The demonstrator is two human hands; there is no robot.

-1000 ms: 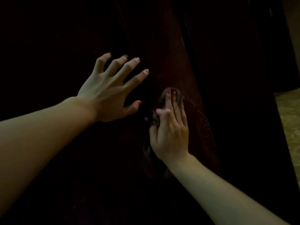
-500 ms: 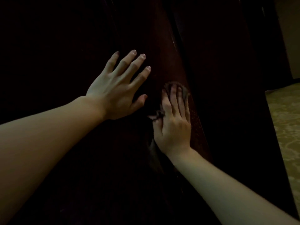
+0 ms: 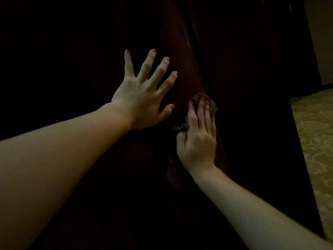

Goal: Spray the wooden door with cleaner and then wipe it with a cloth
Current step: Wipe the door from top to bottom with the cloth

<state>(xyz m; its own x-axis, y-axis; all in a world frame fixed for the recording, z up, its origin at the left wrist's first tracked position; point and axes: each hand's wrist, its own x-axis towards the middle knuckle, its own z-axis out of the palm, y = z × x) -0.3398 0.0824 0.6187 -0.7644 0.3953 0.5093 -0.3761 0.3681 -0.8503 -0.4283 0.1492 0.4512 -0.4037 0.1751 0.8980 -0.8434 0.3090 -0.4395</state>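
A dark reddish wooden door [image 3: 182,69] fills most of the dim view. My left hand [image 3: 142,94] lies flat against it with its fingers spread. Just to its right, my right hand [image 3: 197,139] presses a small dark cloth [image 3: 212,105] onto the door with straight fingers. The cloth shows past the fingertips, beside the thumb and hanging below the wrist. No spray bottle is in view.
A patterned yellowish carpet [image 3: 313,141] shows at the right edge beyond the door. A pale wall [image 3: 320,42] stands at the upper right. Everything else is dark wood in low light.
My right hand has slid the cloth to the right across the door. My left hand has shifted right as well, still flat with spread fingers.
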